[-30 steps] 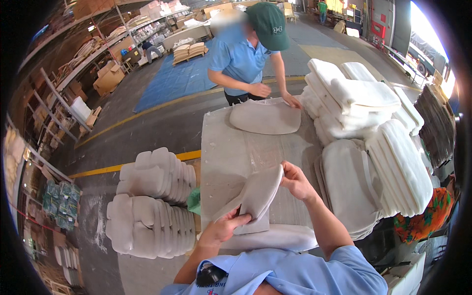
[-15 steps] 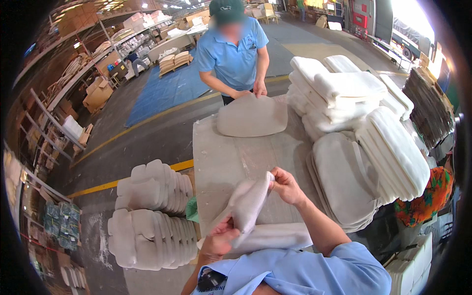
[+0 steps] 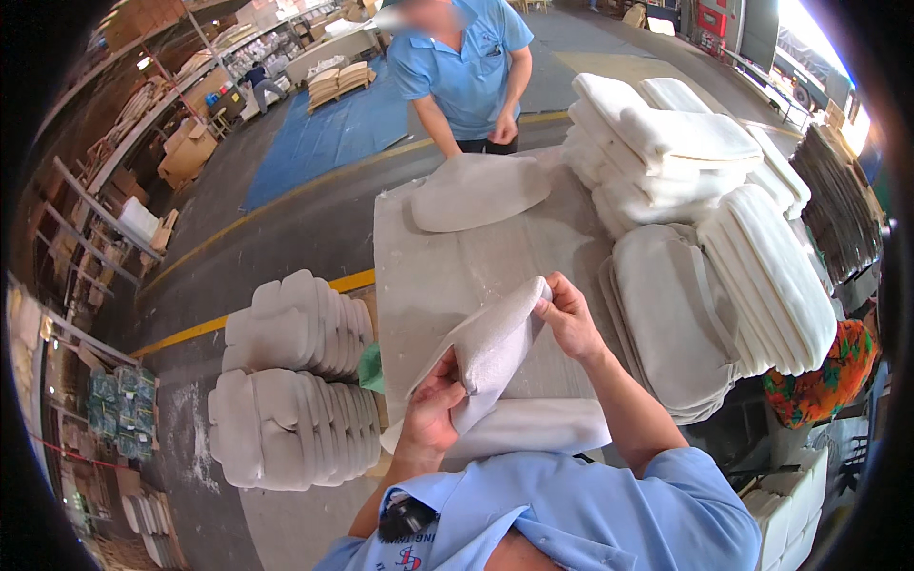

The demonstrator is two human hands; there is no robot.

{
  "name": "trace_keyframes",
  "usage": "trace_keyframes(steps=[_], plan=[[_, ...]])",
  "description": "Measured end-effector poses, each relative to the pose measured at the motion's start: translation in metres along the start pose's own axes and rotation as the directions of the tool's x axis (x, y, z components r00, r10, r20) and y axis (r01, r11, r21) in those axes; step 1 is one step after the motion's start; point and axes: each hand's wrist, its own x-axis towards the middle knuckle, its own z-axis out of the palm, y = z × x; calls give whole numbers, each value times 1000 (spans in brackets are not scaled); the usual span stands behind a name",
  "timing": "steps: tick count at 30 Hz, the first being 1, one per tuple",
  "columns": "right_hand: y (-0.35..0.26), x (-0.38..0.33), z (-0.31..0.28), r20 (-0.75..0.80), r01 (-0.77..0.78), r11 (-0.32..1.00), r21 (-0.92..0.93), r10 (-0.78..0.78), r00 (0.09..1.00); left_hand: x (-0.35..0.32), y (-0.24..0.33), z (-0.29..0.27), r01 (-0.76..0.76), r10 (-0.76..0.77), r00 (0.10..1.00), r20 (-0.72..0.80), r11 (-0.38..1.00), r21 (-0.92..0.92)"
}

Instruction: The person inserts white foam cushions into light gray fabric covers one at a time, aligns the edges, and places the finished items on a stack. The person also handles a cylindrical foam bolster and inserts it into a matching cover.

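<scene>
Both my hands hold up a folded, pale foam pad [image 3: 500, 347] with a grey-white, fabric-like face, tilted above the near part of the table. My left hand [image 3: 436, 411] grips its lower left edge, fingers partly tucked into the fold. At the upper right corner, my right hand [image 3: 571, 319] pinches the edge between thumb and fingers. A white pad [image 3: 533, 425] lies along the near table edge, partly below the held one. Across the table, a larger rounded pad [image 3: 481, 195] lies by a co-worker's hands.
A co-worker in a blue shirt [image 3: 466, 81] stands at the far side of the table [image 3: 419, 276]. White pads [image 3: 762, 276] are piled high at the right beside greyish pads [image 3: 666, 309]. Bundled pads [image 3: 295, 428] stand at the left. An orange-green patterned cloth [image 3: 824, 371] is at far right.
The held pad has been raised and shifted forward and right, its broad face opened more. The co-worker's hands have left the far pad's top edge; one now hangs by the waist.
</scene>
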Motion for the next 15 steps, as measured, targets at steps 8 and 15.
trace_keyframes(steps=[8, 15], plan=[[1, -5, -8, -19, -37, 999, 27, 38, 999, 5, 7, -2, 81, -69, 992, 102, 990, -115], [-4, -13, -22, -1, -174, 985, -19, 174, 985, 24, 16, -1, -26, 25, 999, 45, 999, 37]])
